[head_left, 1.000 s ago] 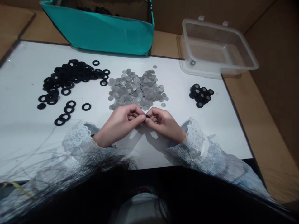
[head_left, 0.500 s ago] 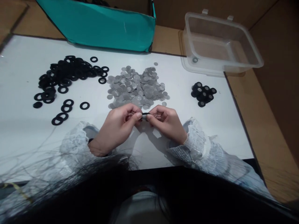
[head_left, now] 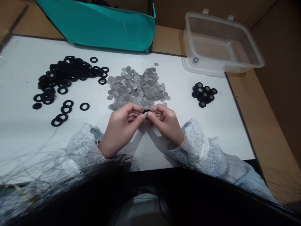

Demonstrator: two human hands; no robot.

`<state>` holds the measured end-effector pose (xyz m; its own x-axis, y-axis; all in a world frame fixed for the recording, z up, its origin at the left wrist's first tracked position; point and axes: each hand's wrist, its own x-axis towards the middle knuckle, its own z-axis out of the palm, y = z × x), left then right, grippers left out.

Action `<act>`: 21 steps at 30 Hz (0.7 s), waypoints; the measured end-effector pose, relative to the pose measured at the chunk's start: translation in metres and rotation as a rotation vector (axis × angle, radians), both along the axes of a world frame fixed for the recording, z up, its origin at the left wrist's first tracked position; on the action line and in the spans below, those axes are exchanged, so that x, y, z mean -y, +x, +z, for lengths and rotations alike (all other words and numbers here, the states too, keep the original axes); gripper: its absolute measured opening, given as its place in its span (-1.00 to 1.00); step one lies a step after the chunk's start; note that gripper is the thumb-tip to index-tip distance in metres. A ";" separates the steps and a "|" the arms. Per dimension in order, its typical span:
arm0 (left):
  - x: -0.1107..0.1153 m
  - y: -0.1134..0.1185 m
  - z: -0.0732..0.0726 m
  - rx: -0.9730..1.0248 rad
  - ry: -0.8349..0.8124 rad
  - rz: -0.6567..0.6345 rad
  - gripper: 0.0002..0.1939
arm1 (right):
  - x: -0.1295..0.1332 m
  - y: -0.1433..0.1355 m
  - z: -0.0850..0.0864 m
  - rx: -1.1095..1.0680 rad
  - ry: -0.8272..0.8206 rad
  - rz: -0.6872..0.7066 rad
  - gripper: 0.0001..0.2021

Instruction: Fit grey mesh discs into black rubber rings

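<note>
Between my left hand [head_left: 122, 127] and my right hand [head_left: 166, 122], one black ring [head_left: 147, 110] is pinched by the fingertips of both. My thumbs press together at its near side and cover part of it. Just beyond my fingers lies a broad pile of grey discs [head_left: 138, 88]. A heap of black rings [head_left: 68, 70] is at the left, with several loose rings [head_left: 84, 106] nearer to me. On the right sits a small cluster of black rings with grey centres [head_left: 204, 94].
A teal box [head_left: 108, 28] stands at the back edge of the white table [head_left: 207, 131]. At the back right, a clear plastic container [head_left: 225, 59] rests on its lid, with cardboard walls behind.
Both thumbs have come closer together over the ring, and the ring has tilted so that more of its black face shows. My left hand has shifted slightly right.
</note>
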<state>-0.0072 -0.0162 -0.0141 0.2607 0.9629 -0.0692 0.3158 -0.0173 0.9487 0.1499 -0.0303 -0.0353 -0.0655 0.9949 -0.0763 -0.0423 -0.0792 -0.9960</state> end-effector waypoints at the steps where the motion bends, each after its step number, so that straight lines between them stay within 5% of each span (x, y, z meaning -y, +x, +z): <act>1: -0.001 -0.001 0.000 -0.005 -0.023 -0.005 -0.80 | -0.001 0.002 0.000 0.012 0.002 0.055 -0.77; 6: -0.010 -0.006 0.004 -0.002 -0.140 -0.095 -0.85 | -0.004 0.013 0.002 0.114 0.032 0.245 -0.80; 11: -0.011 -0.005 0.009 0.018 -0.231 -0.109 -0.83 | -0.004 0.016 0.004 0.200 0.067 0.254 -0.85; 21: -0.006 -0.001 0.007 -0.027 -0.126 -0.068 -0.89 | 0.001 0.011 0.006 0.271 0.079 0.225 -0.90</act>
<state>-0.0082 -0.0098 -0.0069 0.3215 0.9264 -0.1962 0.3430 0.0792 0.9360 0.1609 -0.0309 -0.0289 -0.2717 0.9614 -0.0441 0.2337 0.0215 -0.9721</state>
